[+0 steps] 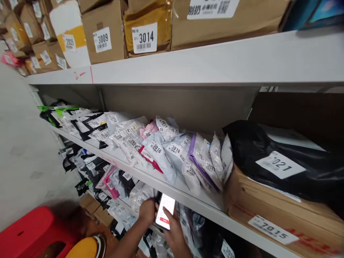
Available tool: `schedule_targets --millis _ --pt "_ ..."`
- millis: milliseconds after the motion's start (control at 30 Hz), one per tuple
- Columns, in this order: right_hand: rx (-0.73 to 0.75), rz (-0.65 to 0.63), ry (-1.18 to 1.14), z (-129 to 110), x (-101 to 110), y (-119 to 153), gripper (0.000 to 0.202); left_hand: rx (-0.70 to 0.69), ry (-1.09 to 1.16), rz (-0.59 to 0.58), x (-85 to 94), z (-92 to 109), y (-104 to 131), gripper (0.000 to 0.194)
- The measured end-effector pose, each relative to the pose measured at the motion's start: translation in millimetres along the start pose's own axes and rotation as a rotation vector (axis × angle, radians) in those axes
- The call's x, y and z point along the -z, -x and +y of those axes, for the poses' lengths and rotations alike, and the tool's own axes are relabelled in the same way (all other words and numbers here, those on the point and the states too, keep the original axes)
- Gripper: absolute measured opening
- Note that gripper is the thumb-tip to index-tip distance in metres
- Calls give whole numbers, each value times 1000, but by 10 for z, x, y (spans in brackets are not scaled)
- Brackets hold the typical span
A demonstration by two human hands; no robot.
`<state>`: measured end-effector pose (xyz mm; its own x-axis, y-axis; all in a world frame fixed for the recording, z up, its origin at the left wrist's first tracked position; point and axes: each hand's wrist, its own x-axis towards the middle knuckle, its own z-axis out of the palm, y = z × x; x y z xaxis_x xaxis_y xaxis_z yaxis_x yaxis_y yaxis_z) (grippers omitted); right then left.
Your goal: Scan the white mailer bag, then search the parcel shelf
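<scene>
Your right hand (176, 233) grips a lit phone (165, 211) low in the scene, below the middle shelf (188, 195). Your left hand (147, 210) touches its left edge, beside bagged parcels (134, 200); whether it grips, you cannot tell.

A white metal shelf (172, 184) carries numbered parcel bags (158, 150) leaning in a row. Beside them, a black bag (249, 147) labelled 3021 lies on a cardboard box (282, 218).

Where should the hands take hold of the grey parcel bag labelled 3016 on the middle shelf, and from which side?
Probably grip the grey parcel bag labelled 3016 by its lower front end, which leans out over the shelf edge. Come from the front, pulling toward the aisle: neighbouring bags press against both its sides, and the shelf above closes off the top.
</scene>
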<state>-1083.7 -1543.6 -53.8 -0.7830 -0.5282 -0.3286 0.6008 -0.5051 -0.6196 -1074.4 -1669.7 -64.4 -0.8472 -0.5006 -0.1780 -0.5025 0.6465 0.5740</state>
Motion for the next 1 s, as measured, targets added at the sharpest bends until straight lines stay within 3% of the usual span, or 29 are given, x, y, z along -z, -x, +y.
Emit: schedule_targets --millis 167,367,467,533,633,733,867,1000 --pt "49 109 -14 -136 229 95 92 -186 232 -60 -76 -10 -173 25" --pt "81 124 -17 -116 281 50 84 -179 414 -101 -15 -96 -166 21" --pt "99 171 -11 -114 331 46 82 -126 347 -115 -4 -202 26 12" --pt "110 193 -14 -135 347 49 81 -24 247 -114 -56 -235 183 17" --pt "107 184 -26 -158 328 45 79 155 131 -59 -209 -153 373 33" --pt "114 165 -26 -145 292 32 82 223 122 34 -356 7 450 40" --pt "118 139 -16 -106 287 -3 85 194 273 26 -371 13 434 45" --pt "130 110 42 -80 308 -21 80 206 565 -27 -205 -318 595 25"
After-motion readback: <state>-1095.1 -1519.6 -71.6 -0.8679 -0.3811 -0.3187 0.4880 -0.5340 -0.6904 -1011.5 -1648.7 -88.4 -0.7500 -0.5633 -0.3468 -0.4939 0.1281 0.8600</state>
